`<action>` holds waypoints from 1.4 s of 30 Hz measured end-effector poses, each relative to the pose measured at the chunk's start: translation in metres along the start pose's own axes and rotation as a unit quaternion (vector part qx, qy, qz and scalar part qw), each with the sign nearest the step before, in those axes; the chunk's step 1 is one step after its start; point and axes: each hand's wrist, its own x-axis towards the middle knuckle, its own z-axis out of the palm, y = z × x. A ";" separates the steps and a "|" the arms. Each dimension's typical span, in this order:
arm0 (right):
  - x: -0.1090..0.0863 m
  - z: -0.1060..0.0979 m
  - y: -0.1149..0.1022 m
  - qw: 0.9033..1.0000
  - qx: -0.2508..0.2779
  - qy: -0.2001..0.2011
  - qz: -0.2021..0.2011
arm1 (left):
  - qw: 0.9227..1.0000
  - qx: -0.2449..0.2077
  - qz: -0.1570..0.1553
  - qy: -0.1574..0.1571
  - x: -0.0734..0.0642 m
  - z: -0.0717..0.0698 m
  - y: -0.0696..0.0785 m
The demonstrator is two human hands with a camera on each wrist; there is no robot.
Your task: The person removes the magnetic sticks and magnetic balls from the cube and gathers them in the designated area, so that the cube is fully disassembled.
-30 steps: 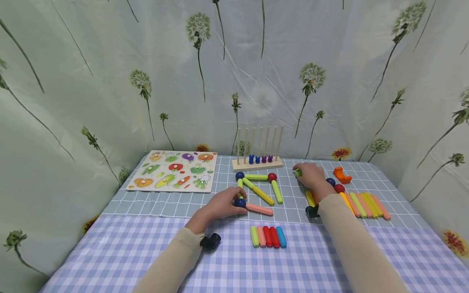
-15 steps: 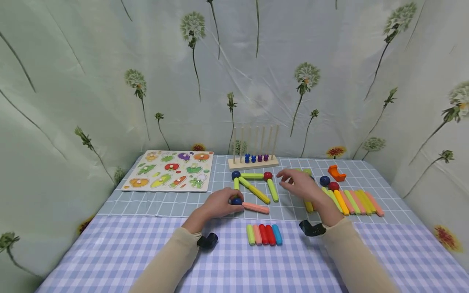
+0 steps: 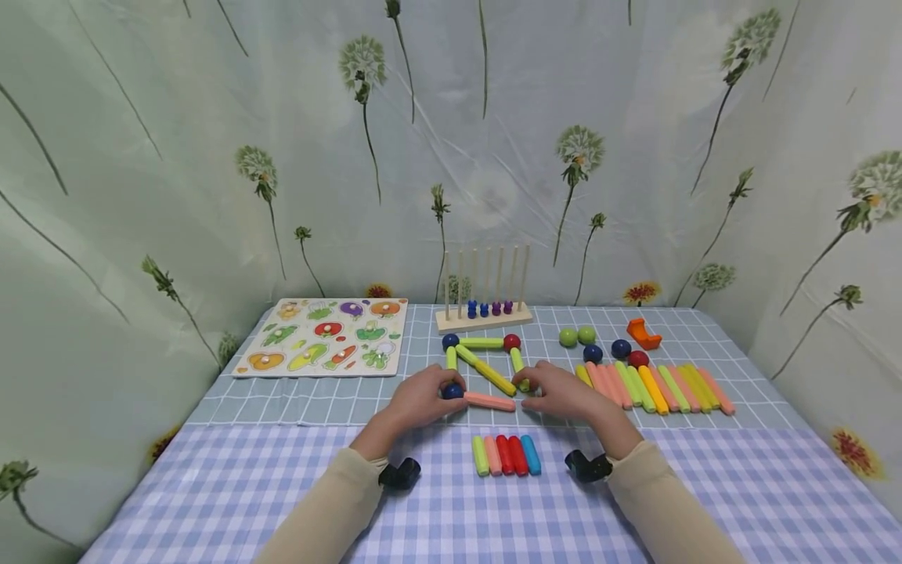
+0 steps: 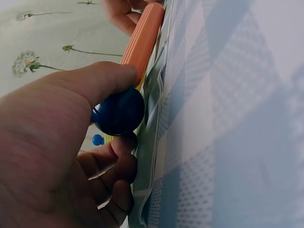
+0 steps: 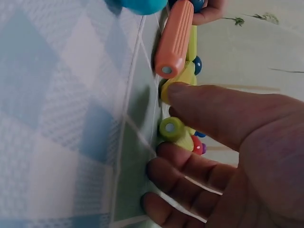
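My left hand (image 3: 421,398) holds a blue ball (image 4: 121,114) between thumb and fingers. From that ball a ribbed pink stick (image 3: 491,402) points right along the table. Green sticks and a yellow stick (image 3: 496,377) join it to a far blue ball (image 3: 450,341) and a red ball (image 3: 512,342), forming an unclosed frame. My right hand (image 3: 564,393) is at the near end of the right green stick (image 5: 172,128), fingers loosely bent around it. In the right wrist view its thumb lies over the yellow stick's end, and the pink stick's free end shows a small metallic disc.
Several short coloured sticks (image 3: 504,456) lie in front on the checked cloth. To the right are a row of longer sticks (image 3: 664,389), loose balls (image 3: 593,354) and an orange curved piece (image 3: 644,334). A peg rack (image 3: 485,317) and a vegetable puzzle board (image 3: 324,337) stand behind.
My right hand has left the green balls at the right, one of which it had held, and come left and nearer to the green stick's end. The left hand stays on the blue ball.
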 end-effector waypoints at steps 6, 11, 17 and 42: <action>0.001 0.004 0.008 0.999 0.029 0.019 -0.007 | 1.000 -0.001 -0.012 0.013 -0.002 0.003 0.001; 0.002 0.011 0.016 0.998 0.052 0.037 0.001 | 1.000 -0.011 -0.016 0.020 -0.005 0.009 -0.001; 0.003 0.019 0.020 0.998 0.043 0.050 0.009 | 1.000 -0.009 0.003 0.028 -0.009 0.017 0.000; -0.002 -0.012 0.009 0.996 -0.046 0.026 0.066 | 0.998 -0.023 -0.032 0.043 -0.002 0.005 0.005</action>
